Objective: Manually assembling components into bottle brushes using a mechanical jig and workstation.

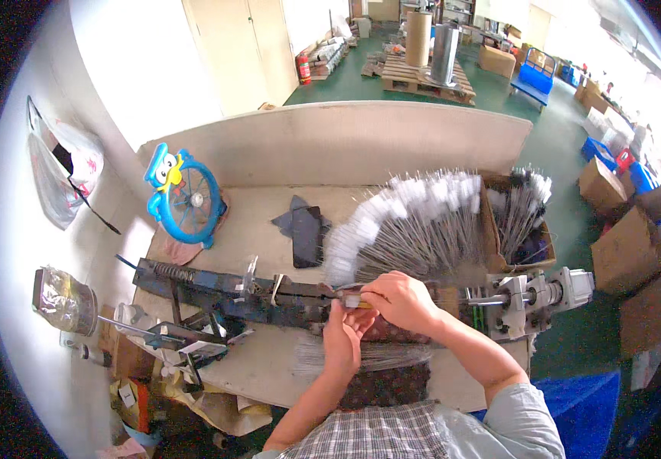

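Note:
My left hand (pixel 343 340) is at the middle of a long dark metal machine (pixel 215 292), its fingers curled and thumb raised. From the right comes my right hand (pixel 401 300), its fingers pinched together right beside the left. Between the two hands shows a small whitish and yellow piece (pixel 356 301), too small and covered to name. A fan of twisted-wire brushes (pixel 399 222) with white bristle heads lies just beyond my hands. Below my hands, a bundle of thin straight wires (pixel 376 356) rests along the near side.
A motor unit with a shaft (pixel 525 302) stands at the machine's right end. Behind are a black phone (pixel 306 237), a blue toy-faced fan (pixel 189 199) and a cardboard box (pixel 491 222) of brushes. A low board (pixel 346 141) closes off the table's far side.

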{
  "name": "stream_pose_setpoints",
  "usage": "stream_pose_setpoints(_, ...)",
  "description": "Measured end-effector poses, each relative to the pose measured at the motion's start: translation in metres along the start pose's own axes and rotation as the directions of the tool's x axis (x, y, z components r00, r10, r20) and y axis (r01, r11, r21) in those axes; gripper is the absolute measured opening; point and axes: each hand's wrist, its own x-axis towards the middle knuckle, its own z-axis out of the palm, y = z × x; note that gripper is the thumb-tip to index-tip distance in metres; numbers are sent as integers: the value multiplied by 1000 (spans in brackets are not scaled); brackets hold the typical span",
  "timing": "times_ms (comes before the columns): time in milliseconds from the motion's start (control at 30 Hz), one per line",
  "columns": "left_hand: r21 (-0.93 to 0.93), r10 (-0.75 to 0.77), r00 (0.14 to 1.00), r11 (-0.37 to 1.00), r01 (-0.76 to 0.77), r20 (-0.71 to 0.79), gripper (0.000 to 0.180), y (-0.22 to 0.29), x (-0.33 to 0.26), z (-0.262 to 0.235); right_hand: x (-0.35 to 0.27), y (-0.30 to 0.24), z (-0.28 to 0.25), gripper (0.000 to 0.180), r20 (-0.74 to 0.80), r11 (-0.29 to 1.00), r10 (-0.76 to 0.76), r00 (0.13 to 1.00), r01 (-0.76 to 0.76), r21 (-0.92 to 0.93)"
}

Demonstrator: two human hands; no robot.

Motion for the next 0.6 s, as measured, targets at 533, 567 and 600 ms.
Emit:
stream_pose_setpoints(533, -210, 105, 990, 970, -124, -99, 10, -14, 4, 2, -14, -10, 9, 26, -220, 925, -311, 925, 241, -295)
stream_pose_setpoints(567, -209, 123, 985, 967, -147, -122, 10, -13, 3, 3, -15, -8, 10, 25, -217, 919, -328, 919, 258, -299)
stream_pose_setpoints(600, -205, 122, 985, 968, -144, -121, 10, -13, 2, 3, -16, -8, 8, 25, -220, 920, -325, 920, 254, -297)
